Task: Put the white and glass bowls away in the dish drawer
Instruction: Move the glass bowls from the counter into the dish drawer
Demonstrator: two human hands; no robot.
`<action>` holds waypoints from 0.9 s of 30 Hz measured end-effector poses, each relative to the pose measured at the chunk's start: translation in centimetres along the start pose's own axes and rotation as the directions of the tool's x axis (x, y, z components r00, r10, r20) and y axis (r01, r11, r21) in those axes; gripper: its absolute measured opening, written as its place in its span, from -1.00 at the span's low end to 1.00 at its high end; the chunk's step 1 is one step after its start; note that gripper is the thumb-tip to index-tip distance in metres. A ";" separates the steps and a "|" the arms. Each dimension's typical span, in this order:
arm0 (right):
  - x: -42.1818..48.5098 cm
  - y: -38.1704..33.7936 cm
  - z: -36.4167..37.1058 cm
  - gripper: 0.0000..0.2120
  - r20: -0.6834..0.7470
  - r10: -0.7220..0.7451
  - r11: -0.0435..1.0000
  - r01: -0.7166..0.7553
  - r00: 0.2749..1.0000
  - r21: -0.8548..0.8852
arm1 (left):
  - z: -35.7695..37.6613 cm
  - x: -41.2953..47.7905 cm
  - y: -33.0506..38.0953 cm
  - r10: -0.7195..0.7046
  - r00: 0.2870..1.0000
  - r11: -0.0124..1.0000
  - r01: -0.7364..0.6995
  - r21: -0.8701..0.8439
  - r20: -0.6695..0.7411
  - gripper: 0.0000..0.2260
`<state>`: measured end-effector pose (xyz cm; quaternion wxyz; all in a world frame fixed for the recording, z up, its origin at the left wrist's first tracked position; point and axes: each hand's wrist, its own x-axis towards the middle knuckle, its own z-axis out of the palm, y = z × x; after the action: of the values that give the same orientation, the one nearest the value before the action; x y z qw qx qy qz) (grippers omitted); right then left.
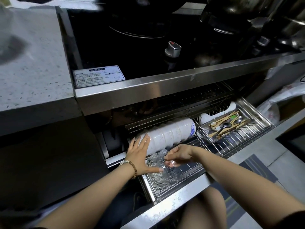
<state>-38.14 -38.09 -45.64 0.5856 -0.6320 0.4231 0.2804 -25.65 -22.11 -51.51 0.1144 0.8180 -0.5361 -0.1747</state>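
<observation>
Left hand [140,154]: lower centre of the frame; released, fingers straight and spread flat against the left end of the white bowls; thumb tip touches the glass bowls.
Right hand [179,154]: just right of the left hand; fingers curled down, pinching the upper rim of the glass bowls.
Bracelets [130,167]: two on the left wrist, one of pale beads and one of brown beads.
Glass bowls [158,176]: cut-glass, tilted on edge in the front left corner of the dish drawer, between the two hands; at least two, exact count not legible.
White bowls [170,133]: one nested stack lying on its side in the rear left row, directly behind the glass bowls; about seven rims countable, the rightmost bowl patterned blue.
Dish drawer [181,192]: pulled out; its steel front wall runs diagonally under the right forearm.
Wire rack [231,146]: bare tines extend from the right hand to the drawer's right side, the open room in the front row.
Cutlery tray [234,128]: one, right of centre, holding chopsticks and spoons.
Stove edge [165,88]: steel band overhanging the drawer's rear, close above the white bowls.
Knob [172,49]: one, upper centre on the black hob.
Countertop [29,63]: speckled grey, upper left.
</observation>
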 end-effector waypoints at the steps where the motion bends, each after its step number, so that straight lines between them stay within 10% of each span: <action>1: -0.1 0.0 0.0 -0.86 -0.030 -0.010 0.999 0.008 1.000 -0.045 | -0.1 -0.1 0.0 0.000 1.000 1.000 0.000 0.001 0.006 0.25; 17: -9.0 -1.7 -0.4 -0.61 -0.330 -0.332 0.940 0.280 0.884 -0.198 | -8.4 -1.3 3.0 -0.004 0.998 0.919 0.030 -0.394 0.067 -0.30; 27: -20.2 -6.2 -0.1 -0.57 -0.511 -0.690 0.711 0.610 0.512 -0.350 | -21.5 -5.5 7.2 0.205 0.938 0.862 -0.307 -0.403 -0.279 -0.54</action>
<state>-42.61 -34.31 -25.36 0.4375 -0.8335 0.3009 -0.1531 -24.90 -19.92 -28.33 0.3788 0.7062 -0.5704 -0.1801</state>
